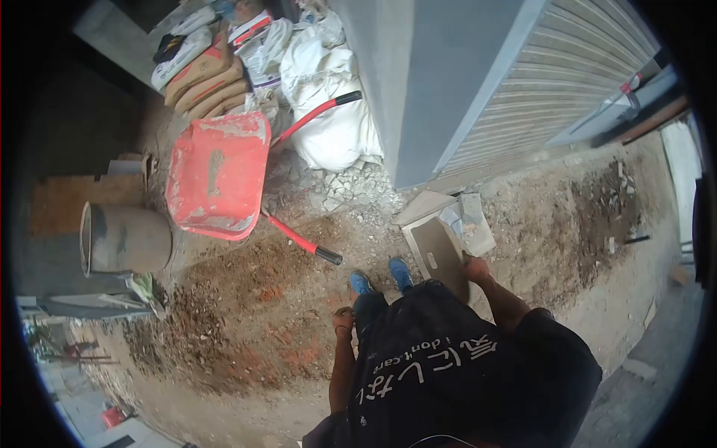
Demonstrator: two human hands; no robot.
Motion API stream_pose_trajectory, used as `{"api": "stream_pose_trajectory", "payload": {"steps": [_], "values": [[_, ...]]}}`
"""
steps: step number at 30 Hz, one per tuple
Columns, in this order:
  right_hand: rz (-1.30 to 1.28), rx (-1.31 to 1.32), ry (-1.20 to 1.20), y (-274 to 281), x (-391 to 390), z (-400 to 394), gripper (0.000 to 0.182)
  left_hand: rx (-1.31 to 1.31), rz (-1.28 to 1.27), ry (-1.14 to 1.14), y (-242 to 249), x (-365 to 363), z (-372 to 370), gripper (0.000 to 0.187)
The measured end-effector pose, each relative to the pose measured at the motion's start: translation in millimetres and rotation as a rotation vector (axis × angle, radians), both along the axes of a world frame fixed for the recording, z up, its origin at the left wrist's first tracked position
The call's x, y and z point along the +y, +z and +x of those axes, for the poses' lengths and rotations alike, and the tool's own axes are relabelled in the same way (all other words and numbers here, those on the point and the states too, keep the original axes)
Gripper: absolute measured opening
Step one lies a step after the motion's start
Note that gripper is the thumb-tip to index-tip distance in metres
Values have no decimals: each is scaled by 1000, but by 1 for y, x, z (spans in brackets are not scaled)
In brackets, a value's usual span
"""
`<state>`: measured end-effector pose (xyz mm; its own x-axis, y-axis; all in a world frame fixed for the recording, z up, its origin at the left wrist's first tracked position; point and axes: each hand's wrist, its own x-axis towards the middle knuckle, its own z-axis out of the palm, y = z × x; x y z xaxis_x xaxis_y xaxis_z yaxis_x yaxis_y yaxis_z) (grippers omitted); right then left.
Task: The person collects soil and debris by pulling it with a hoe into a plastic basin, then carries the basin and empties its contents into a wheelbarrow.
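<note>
My right hand (475, 267) is closed on the edge of a grey-brown rectangular panel (437, 246) with a small slot in it, held beside my right leg. Its lower part is hidden behind my dark shirt. My left hand (343, 319) hangs by my left thigh with its fingers curled; whether anything is in it is too small to tell. Both blue shoes (401, 275) stand on the dirt, and broken tile or board pieces (478, 228) lie just beyond the panel.
A red wheelbarrow (218, 175) stands ahead to the left, its handles pointing right. Behind it are stacked sacks (205, 78) and white bags (325, 112). A barrel (131, 237) is at the left. Ahead rises a grey wall corner (407, 89) beside a corrugated shutter (553, 82).
</note>
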<state>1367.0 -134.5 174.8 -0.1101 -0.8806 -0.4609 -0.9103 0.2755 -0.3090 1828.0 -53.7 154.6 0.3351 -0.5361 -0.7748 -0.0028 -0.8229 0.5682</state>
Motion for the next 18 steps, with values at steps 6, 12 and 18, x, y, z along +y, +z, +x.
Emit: {"api": "stream_pose_trajectory", "payload": {"steps": [6, 12, 18], "values": [[77, 167, -309, 33, 47, -14, 45, 4, 281, -282, 16, -16, 31, 28], [-54, 121, -650, 69, 105, -61, 38, -20, 314, -534, 3, -43, 60, 25], [-497, 159, -1098, 109, 122, -151, 34, -29, 143, -684, 0, -114, 25, 23]]}}
